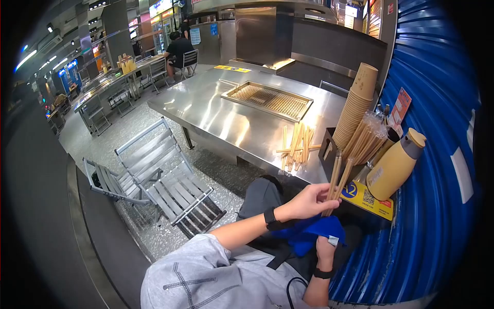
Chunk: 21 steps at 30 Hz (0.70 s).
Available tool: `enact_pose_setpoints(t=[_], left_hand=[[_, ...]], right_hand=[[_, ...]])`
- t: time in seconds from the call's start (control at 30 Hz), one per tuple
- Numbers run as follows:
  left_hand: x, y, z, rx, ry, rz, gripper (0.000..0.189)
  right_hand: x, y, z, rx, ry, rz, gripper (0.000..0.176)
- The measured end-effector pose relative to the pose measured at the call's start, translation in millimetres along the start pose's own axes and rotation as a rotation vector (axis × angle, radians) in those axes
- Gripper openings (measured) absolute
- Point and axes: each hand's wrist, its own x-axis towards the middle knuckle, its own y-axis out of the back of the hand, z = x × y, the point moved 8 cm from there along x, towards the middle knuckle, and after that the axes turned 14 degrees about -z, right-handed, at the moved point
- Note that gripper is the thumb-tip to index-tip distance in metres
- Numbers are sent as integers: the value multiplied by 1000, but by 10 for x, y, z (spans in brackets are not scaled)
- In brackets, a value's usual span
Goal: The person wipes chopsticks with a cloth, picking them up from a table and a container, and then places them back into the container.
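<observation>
My left hand (311, 201), with a dark band at its wrist, is closed around a few wooden chopsticks (335, 177), held roughly upright near the table's corner. Below it, my right hand (325, 248) is closed on a blue cloth (303, 234); a small pale tag shows by the fingers. A loose pile of wooden chopsticks (298, 144) lies on the steel table (206, 105). Beside my left hand stands a dark holder (328, 149) with stacked paper cups (355, 105) and a bundle of chopsticks (366, 138), partly under clear plastic.
A yellow jug (393, 167) stands near the blue corrugated wall (437, 129), above a yellow sign (378, 201) with a code. A mesh grill tray (270, 99) is set in the table. Folding chairs (170, 180) stand at left; a seated person (181, 54) is farther back.
</observation>
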Motion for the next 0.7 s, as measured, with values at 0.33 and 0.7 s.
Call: enact_pose_setpoints(t=[0.33,0.7], left_hand=[[-74,167,-28,-128,-21,82,27],[-94,64,-144,-164,-5,59,25]], right_hand=[[68,-50,-155,205,-72,-56,8],[115,-72,-108,226,-81,-26,10]])
